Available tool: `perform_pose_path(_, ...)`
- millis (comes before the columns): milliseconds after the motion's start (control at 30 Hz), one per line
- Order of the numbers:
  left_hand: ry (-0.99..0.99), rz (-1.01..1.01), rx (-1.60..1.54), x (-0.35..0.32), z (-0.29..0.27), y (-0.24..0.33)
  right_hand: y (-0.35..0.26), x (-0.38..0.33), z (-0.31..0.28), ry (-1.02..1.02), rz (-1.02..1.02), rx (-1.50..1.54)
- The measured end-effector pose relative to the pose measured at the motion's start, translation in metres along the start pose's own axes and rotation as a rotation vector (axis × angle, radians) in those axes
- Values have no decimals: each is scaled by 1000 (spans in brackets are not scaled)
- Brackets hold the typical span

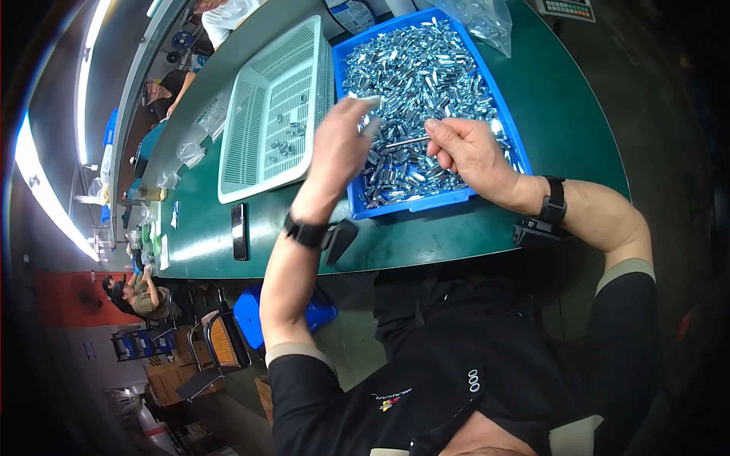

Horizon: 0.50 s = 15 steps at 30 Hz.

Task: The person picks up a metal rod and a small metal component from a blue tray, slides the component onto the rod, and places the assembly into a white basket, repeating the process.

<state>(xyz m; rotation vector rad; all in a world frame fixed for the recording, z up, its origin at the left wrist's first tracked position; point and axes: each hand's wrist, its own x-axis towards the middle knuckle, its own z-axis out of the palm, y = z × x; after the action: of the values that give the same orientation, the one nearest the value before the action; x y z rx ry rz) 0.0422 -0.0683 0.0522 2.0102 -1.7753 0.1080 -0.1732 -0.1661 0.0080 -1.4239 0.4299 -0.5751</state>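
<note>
My right hand [475, 158] is closed with thumb and fingers around a thin metal rod [408, 142], which points left over the blue tray [426, 204]. Small shiny metal parts [414, 72] fill most of that tray in a loose heap. Above the tray's left edge, my left hand [339, 143] is smeared by motion, and whether it holds anything cannot be made out. Something whitish shows at its fingertips. To the left stands a pale perforated plastic basket [247, 156], with several metal parts [285, 140] lying on its bottom.
All this rests on a green table [205, 247]. A dark phone [239, 232] lies near its front edge. Clear plastic bags [487, 26] lie at the far right, others at the left. A blue stool [247, 308] stands below the table edge. Other people sit farther left.
</note>
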Motion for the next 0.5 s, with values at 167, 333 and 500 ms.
perform_pose_path(167,-29,226,146,29,37,-5,1,1,3,-13,24,27)
perform_pose_path(333,-41,139,124,7,34,-7,4,2,0,-14,40,26)
perform_pose_path(500,-60,-344,-492,-25,17,3,5,6,-1,-68,62,-43)
